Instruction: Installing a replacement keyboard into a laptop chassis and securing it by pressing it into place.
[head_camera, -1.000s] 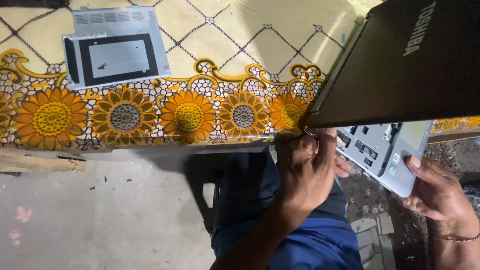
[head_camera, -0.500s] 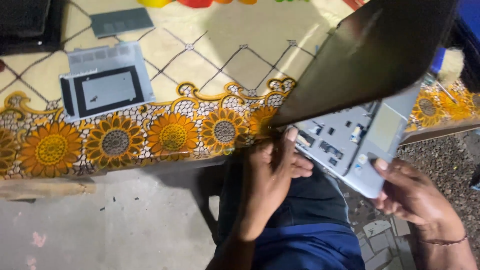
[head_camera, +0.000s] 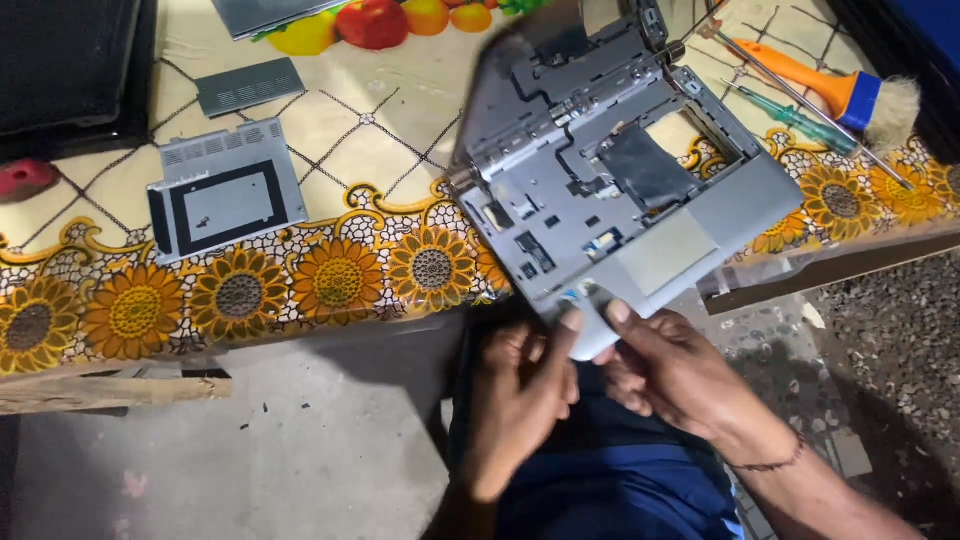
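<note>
A grey laptop base (head_camera: 620, 200) with its keyboard removed lies tilted over the table's front edge, its dark screen lid folded back and blurred. Both hands grip its near corner. My left hand (head_camera: 525, 385) has its thumb on top of that corner and its fingers underneath. My right hand (head_camera: 675, 375) pinches the same corner from the right, thumb on the palm rest. A pale touchpad sits near my right thumb.
The table (head_camera: 250, 290) wears a sunflower-patterned cloth. On it lie a grey cover panel (head_camera: 225, 200), a small dark vent cover (head_camera: 250, 85), an orange-handled brush (head_camera: 840, 90), a green screwdriver (head_camera: 790, 115) and a long metal tool. A black device lies at the far left.
The laptop's lid has swung back from over the base, exposing the stripped keyboard bay. The base has come up onto the table edge. Both hands have shifted to its near corner.
</note>
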